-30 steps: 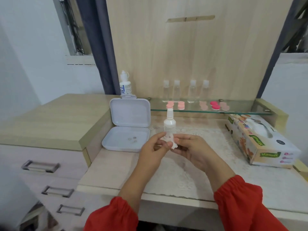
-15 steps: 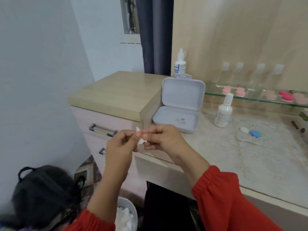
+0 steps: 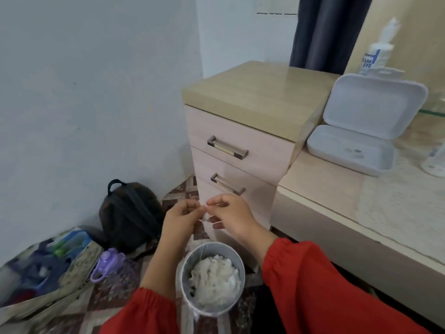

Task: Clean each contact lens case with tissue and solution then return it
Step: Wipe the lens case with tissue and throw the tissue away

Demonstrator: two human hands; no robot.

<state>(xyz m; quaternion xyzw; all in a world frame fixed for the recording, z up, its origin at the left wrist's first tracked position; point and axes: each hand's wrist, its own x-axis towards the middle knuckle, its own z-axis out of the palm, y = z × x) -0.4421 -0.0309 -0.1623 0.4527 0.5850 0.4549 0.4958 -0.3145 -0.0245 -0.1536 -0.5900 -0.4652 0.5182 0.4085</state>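
beside the drawer unit (image 3: 240, 150), over a tissue-filled bin (image 3: 212, 278), left hand (image 3: 180, 219) and right hand (image 3: 230, 216) both pinch 1 small white tissue scrap (image 3: 206, 216) between curled fingertips.

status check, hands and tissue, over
Left hand and right hand both pinch a small tissue scrap. Held above the bin of used tissues. Nothing in the way.
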